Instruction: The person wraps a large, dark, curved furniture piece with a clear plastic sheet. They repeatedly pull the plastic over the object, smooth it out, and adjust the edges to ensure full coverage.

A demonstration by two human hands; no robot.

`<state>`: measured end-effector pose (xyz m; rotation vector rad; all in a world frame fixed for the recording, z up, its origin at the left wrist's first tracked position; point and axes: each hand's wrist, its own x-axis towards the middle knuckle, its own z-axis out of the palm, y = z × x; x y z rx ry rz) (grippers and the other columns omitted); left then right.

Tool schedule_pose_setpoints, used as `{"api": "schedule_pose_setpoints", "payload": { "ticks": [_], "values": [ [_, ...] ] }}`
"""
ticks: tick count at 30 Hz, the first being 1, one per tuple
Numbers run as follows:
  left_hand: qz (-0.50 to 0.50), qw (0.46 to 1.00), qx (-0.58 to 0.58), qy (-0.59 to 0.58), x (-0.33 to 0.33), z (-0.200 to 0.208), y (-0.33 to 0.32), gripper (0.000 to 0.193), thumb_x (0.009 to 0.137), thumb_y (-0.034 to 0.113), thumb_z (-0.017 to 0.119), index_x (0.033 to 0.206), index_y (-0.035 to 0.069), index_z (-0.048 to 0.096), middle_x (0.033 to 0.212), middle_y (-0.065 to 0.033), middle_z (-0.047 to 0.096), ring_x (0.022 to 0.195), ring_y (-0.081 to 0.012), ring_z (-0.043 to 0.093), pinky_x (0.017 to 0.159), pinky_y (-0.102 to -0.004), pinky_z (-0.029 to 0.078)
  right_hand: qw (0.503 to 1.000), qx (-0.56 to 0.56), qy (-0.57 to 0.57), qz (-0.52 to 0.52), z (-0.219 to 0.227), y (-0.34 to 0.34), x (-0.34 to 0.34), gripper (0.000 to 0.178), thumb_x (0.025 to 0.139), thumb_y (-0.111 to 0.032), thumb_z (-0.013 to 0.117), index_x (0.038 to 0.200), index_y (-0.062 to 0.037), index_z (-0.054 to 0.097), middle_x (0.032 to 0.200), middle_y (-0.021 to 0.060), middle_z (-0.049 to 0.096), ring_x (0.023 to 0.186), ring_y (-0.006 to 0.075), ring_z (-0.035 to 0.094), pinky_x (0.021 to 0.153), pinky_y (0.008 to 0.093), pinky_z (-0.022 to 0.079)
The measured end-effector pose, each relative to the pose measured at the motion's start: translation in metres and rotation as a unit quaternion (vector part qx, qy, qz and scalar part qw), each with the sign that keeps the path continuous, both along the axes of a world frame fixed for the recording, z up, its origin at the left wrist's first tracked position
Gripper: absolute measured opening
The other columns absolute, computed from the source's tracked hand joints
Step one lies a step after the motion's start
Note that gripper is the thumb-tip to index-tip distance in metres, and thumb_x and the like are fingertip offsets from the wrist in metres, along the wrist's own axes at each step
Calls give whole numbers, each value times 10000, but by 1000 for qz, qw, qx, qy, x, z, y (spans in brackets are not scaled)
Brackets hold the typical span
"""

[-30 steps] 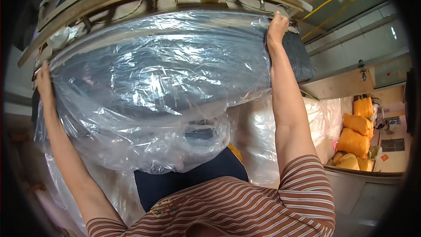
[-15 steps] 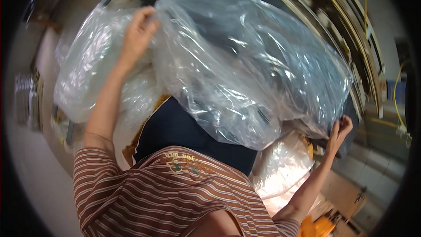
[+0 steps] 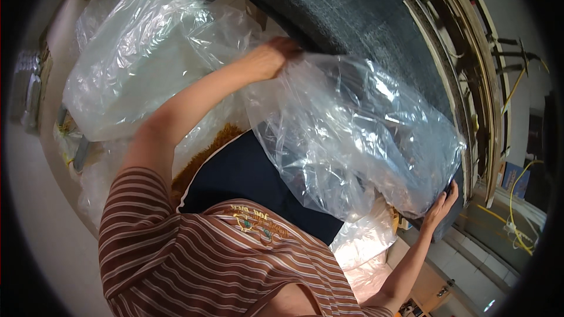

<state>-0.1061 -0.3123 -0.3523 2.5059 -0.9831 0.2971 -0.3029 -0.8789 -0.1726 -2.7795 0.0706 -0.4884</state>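
Observation:
A large clear plastic bag point(image 3: 352, 132) spreads crinkled in front of me, over a dark padded surface and part of my lap. My left hand point(image 3: 273, 60) is closed at the bag's upper left edge, its fingers smeared by motion and partly hidden. At the bag's lower right corner, my right hand point(image 3: 439, 204) grips the edge between thumb and fingers. More clear plastic point(image 3: 126, 76) lies in a loose heap to the left of my left arm.
The dark rounded surface point(image 3: 346, 12) runs along the far side, bordered by wooden rails point(image 3: 479, 53). Shiny plastic-wrapped material point(image 3: 364, 243) sits beside my right forearm. A yellow cable point(image 3: 514, 223) hangs at the right. Brown fluffy material point(image 3: 202, 155) shows beside my lap.
My left hand has swung right, drawing the bag's upper left edge across and uncovering more of the dark surface. My right hand has shifted slightly down and left, still at the corner.

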Motion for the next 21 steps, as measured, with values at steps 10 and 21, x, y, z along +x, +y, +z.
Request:
{"api": "schedule_pose_setpoints", "payload": {
  "ticks": [10, 21],
  "values": [
    [45, 879, -65, 471, 46, -224, -44, 761, 688, 147, 719, 1357, -3, 389, 1313, -260, 475, 1179, -373, 506, 977, -404, 436, 994, 102, 32, -29, -1, -10, 12, 607, 977, -459, 357, 1326, 32, 428, 1368, 153, 431, 1289, 266, 381, 1104, 389, 244],
    [116, 696, -172, 688, -50, -240, -64, 641, 810, 244, 631, 1360, 9, 401, 1264, -223, 533, 1120, -313, 554, 941, -382, 455, 991, 124, 19, -41, 3, 1, 11, 559, 973, -398, 384, 1328, 29, 444, 1374, 147, 446, 1301, 247, 385, 1111, 370, 232]
  ]
}}
